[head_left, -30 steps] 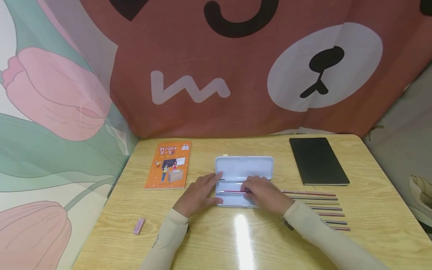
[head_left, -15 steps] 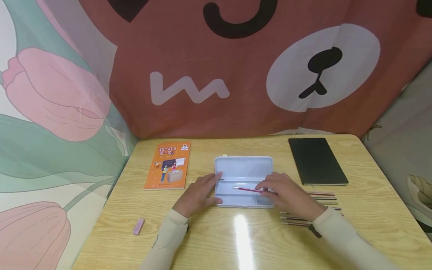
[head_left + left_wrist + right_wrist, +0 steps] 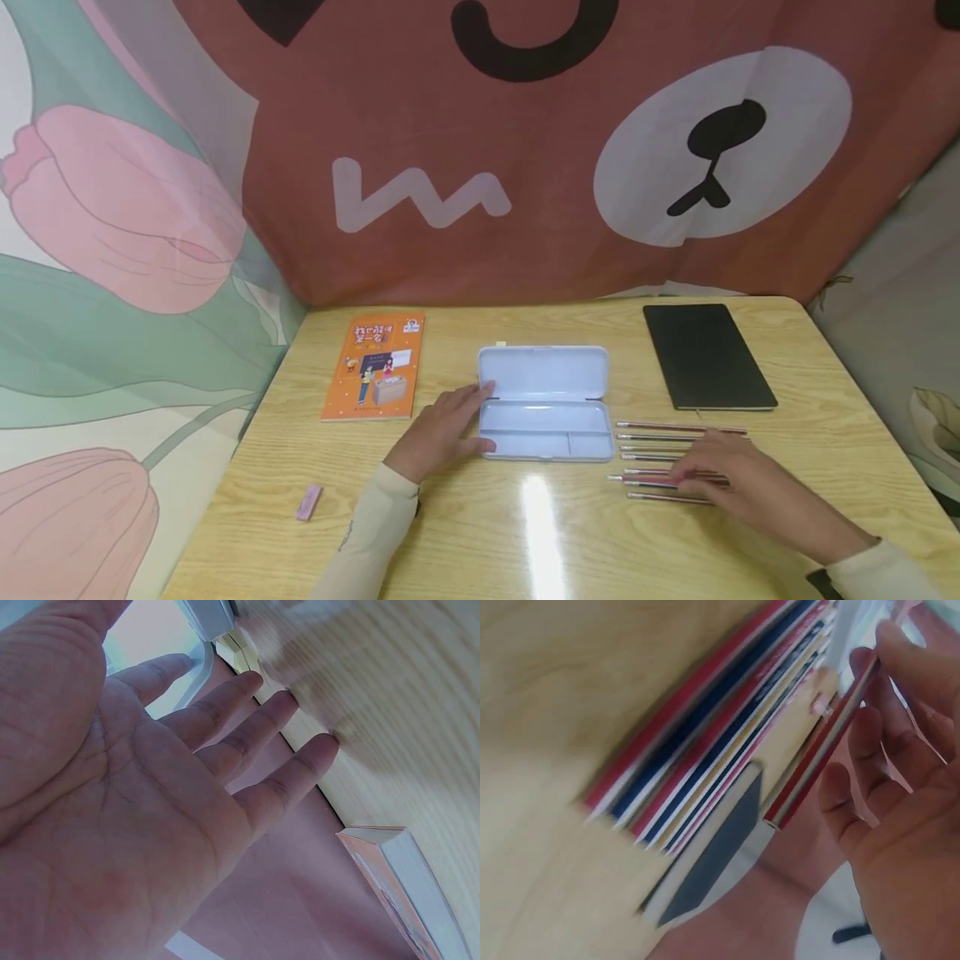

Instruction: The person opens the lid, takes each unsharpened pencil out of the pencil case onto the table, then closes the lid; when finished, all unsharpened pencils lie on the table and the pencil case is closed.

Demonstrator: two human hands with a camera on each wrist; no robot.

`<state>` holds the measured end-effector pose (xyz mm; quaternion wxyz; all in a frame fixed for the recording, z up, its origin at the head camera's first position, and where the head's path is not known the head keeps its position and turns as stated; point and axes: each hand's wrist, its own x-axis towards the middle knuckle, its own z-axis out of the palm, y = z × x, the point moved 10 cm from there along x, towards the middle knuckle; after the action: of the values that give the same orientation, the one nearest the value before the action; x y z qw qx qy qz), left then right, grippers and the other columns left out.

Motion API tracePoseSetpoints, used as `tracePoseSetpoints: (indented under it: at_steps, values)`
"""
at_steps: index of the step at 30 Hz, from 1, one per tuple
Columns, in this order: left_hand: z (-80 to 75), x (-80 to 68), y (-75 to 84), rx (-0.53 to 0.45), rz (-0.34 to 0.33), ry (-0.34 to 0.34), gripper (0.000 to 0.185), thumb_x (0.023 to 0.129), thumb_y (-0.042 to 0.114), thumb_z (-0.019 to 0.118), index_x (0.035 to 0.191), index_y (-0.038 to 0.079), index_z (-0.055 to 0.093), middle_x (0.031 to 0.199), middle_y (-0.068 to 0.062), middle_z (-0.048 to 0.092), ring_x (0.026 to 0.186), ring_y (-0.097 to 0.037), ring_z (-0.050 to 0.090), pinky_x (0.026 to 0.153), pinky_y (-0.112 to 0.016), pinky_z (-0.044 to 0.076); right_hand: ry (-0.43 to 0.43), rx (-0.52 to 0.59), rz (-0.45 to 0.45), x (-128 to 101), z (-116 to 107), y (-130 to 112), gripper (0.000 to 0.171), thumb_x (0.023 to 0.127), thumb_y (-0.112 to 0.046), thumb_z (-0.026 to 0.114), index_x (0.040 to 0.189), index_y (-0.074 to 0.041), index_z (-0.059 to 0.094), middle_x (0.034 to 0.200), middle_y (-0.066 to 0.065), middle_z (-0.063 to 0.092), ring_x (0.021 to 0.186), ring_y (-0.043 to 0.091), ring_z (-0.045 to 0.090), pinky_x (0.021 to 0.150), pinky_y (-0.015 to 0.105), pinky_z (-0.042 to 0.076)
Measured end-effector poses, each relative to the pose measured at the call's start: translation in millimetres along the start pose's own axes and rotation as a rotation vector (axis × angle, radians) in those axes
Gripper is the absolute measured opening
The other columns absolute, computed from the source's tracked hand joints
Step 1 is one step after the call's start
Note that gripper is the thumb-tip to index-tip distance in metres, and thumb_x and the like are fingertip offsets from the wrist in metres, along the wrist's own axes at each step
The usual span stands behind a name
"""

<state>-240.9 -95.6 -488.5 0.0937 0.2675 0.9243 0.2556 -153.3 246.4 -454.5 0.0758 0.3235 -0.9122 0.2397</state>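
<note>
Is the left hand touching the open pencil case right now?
Touching. In the head view the left hand lies flat against the left end of the pencil case, thumb on its front corner; the left wrist view shows fingertips at its rim.

The head camera looks forward and down from above the near edge of the surface [image 3: 465, 533], taking in the whole top and the curtain behind. The left wrist camera sits very close under the left hand [image 3: 127, 825], facing along the palm toward the pencil case [image 3: 199, 645] and the orange book [image 3: 409, 892], both also in the head view. The right wrist camera, equally close, faces past the right hand [image 3: 907, 787] at the pencils [image 3: 720, 750], shared with the head view.
</note>
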Motion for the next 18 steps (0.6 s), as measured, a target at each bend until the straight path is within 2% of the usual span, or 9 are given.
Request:
tracePoseSetpoints:
  at_steps: [3,6,8,9,14,18]
  values:
    - [-0.7,-0.1,0.1,-0.009,-0.008,-0.002,0.091,0.099,0.032,0.085,0.173,0.010,0.037,0.169,-0.022,0.048,0.151,-0.048,0.050,0.121,-0.073,0.043,-0.002,-0.006,-0.017,-17,-1,7,0.029,0.086,-0.022,0.092,0.102,-0.042,0.078,0.097,-0.026,0.072,0.093,-0.003,0.063,0.106,0.002,0.029]
    - [-0.6,-0.4,-0.4,-0.021,-0.026,-0.014,0.091,0.100,0.033,0.084,0.174,0.013,0.036,0.171,-0.020,0.046,0.153,-0.047,0.048,0.123,-0.072,0.040,-0.022,-0.010,-0.007,-30,3,13,0.024,0.086,-0.025,0.093,0.100,-0.040,0.080,0.095,-0.024,0.073,0.091,-0.004,0.063,0.096,0.007,0.041]
    - [-0.6,-0.6,-0.3,-0.025,-0.029,-0.016,0.091,0.100,0.034,0.084,0.174,0.013,0.036,0.171,-0.020,0.046,0.154,-0.047,0.047,0.124,-0.072,0.040,-0.024,-0.019,-0.001,-35,6,14,0.025,0.084,-0.023,0.095,0.097,-0.038,0.081,0.094,-0.023,0.072,0.090,-0.005,0.059,0.080,0.011,0.043]
    - [-0.5,-0.5,-0.2,-0.024,-0.028,-0.017,0.091,0.100,0.034,0.084,0.174,0.013,0.036,0.171,-0.020,0.046,0.154,-0.047,0.047,0.124,-0.072,0.040,-0.019,-0.022,-0.002,-38,7,15,0.028,0.081,-0.020,0.097,0.096,-0.038,0.081,0.094,-0.024,0.072,0.089,-0.005,0.059,0.076,0.013,0.044]
    - [-0.7,0.1,0.6,-0.021,-0.015,-0.012,0.090,0.099,0.034,0.084,0.173,0.012,0.037,0.170,-0.021,0.047,0.153,-0.048,0.048,0.123,-0.072,0.041,0.013,-0.021,-0.038,-43,13,12,0.039,0.070,-0.008,0.101,0.092,-0.034,0.082,0.094,-0.024,0.070,0.087,-0.004,0.059,0.074,0.011,0.044]
    - [-0.4,0.1,1.1,-0.014,0.002,-0.001,0.090,0.099,0.033,0.084,0.172,0.010,0.038,0.168,-0.022,0.049,0.150,-0.048,0.051,0.121,-0.071,0.043,0.011,-0.017,-0.060,-43,18,10,0.038,0.070,-0.007,0.100,0.092,-0.032,0.083,0.094,-0.023,0.071,0.086,-0.003,0.060,0.074,0.011,0.044]
